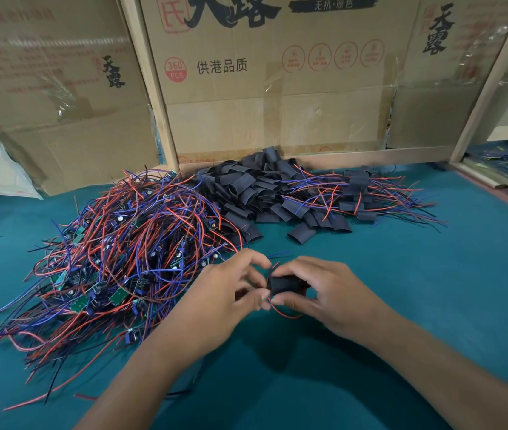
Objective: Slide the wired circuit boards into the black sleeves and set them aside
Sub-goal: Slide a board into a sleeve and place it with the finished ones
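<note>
Fingers [254, 266] of both hands pinch one black sleeve [287, 284] low in the middle, above the green table [432, 290].

From the left: the pile of boards [116, 259] with red and blue wires lies on the table, well apart from the finished ones. The left hand [228, 293] has its fingers curled and pinching at the left mouth of the sleeve, where a red wire [283, 313] loops out below; whether a board is already inside cannot be told. The right hand [324, 293] grips the sleeve between thumb and fingers. Behind, the empty sleeves [262, 187] are heaped, and at the far right lie the sleeved units [361, 193]. The risk seems to be that a wire folds back and jams at the mouth, or that the soft sleeve flattens under the grip and blocks the board.
</note>
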Demonstrator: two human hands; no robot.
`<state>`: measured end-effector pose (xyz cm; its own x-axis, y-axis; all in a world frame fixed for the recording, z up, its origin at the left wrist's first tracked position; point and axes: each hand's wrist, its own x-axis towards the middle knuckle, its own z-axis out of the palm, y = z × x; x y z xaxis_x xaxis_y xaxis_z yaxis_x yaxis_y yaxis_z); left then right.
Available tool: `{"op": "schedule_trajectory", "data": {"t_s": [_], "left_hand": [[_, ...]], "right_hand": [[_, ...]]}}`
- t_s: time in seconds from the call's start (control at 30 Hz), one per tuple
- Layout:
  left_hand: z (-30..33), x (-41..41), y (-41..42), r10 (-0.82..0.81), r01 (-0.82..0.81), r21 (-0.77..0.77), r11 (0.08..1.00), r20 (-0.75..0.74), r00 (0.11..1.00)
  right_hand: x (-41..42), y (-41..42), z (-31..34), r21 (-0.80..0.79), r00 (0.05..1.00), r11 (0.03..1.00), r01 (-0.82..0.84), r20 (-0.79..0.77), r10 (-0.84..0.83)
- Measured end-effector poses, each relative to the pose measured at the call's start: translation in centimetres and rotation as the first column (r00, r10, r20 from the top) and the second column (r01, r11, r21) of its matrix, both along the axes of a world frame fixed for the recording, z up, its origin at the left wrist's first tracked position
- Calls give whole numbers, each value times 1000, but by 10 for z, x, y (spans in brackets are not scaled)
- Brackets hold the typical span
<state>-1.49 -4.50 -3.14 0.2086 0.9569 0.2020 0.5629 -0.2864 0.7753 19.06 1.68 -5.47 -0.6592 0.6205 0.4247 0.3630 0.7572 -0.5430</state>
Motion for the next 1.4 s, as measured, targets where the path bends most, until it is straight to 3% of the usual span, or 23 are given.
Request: {"op": "schedule_trajectory", "data": {"t_s": [0.27, 0.37, 0.43, 0.63, 0.93, 1.07, 1.17, 1.27, 1.4], "left_hand": [[1, -1, 0, 16, 2, -102, 995, 174, 985], [2, -1, 1, 25, -4, -90, 996, 224, 974], [3, -2, 1, 24, -9, -68, 998, 224, 974], [3, -2, 0, -32, 42, -40, 998, 217, 976], [-1, 1, 0, -43, 53, -40, 998, 215, 976], [-3, -3, 2, 23, -25, 18, 1000, 104, 994], [-6, -5, 6, 124, -129, 72, 989, 69, 990], [-11, -7, 10, 281, -264, 206, 942, -59, 958], [-16, -5, 10, 291, -232, 295, 927, -171, 941]], "right_hand": [[1, -1, 0, -7, 1000, 1000, -5, -11, 5], [-1, -2, 1, -207, 989, 977, 58, -122, -85], [0, 2, 2, -362, 989, 929, 75, -95, -117], [6, 3, 10, -581, 981, 805, -119, -195, 5], [6, 2, 13, -607, 984, 784, -132, -176, 29], [17, 8, 27, -567, 991, 822, -54, -132, -26], [32, 25, 53, -518, 984, 853, 57, -117, -137], [42, 63, 83, -386, 965, 894, 227, -35, -261], [54, 144, 111, -179, 863, 845, 505, 131, -488]]}}
